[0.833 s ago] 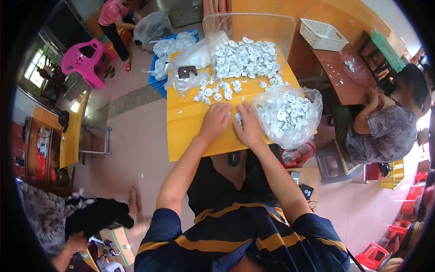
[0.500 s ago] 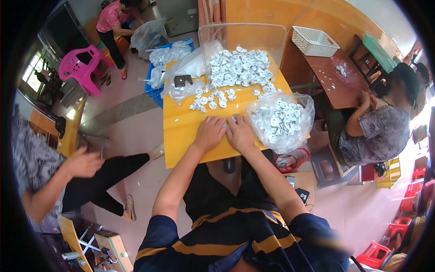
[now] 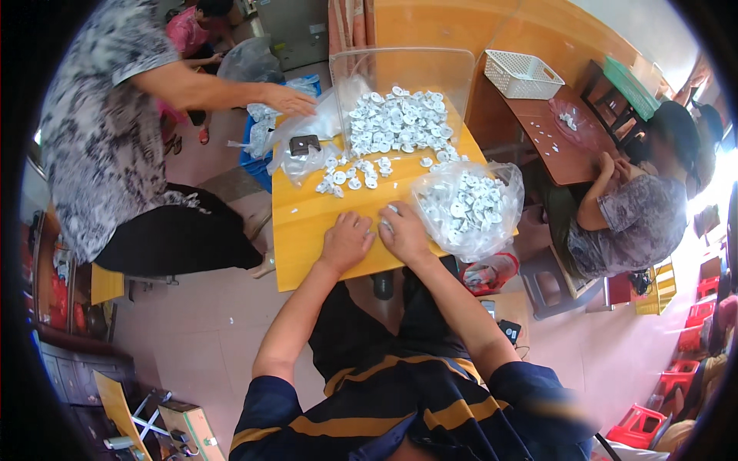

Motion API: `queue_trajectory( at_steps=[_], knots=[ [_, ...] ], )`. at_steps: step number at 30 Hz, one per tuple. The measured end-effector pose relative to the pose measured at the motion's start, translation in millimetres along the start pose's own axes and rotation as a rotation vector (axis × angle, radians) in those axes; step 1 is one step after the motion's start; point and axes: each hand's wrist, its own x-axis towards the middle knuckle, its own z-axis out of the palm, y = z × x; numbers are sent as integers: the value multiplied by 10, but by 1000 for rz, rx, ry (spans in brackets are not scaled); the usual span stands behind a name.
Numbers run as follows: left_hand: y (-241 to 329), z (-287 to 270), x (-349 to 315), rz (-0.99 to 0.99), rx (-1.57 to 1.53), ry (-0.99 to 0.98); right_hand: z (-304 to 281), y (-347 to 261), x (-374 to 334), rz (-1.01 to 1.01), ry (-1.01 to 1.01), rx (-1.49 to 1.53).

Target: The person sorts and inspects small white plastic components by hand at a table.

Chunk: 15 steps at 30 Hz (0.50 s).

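My left hand [image 3: 347, 241] rests on the yellow table [image 3: 300, 257] near its front edge, fingers curled; whatever may be in them is hidden. Close beside it, my right hand [image 3: 404, 233] is closed around a small white plastic part, of which only bits show between the fingers. Right of that hand lies a clear plastic bag [image 3: 503, 227] full of white plastic parts [image 3: 470, 201]. Beyond both hands, several loose white round parts [image 3: 354, 183] are scattered before a big heap [image 3: 400, 123] of the same kind in a clear-walled bin [image 3: 466, 77].
A person [image 3: 115, 131] in a patterned shirt stands at the left, one arm over the table's far left corner. There lie a dark wallet-like item [image 3: 304, 144] and clear plastic. Another person [image 3: 642, 219] sits at a brown table [image 3: 550, 146]. A white basket [image 3: 524, 75] stands behind.
The person at the left has risen and moved forward, reaching across toward the table's far left corner. My hands have drawn slightly apart and my view has shifted a little.
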Motion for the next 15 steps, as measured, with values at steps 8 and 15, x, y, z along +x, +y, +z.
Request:
queue_trajectory(
  at_steps=[8, 15],
  knots=[
    [-34, -38, -136, -12, -18, 45, -534, -725, 117, 390, -74, 864],
    [-63, 45, -177, -13, -119, 122, -1480, -240, 526, 550, 35, 899]
  ],
)
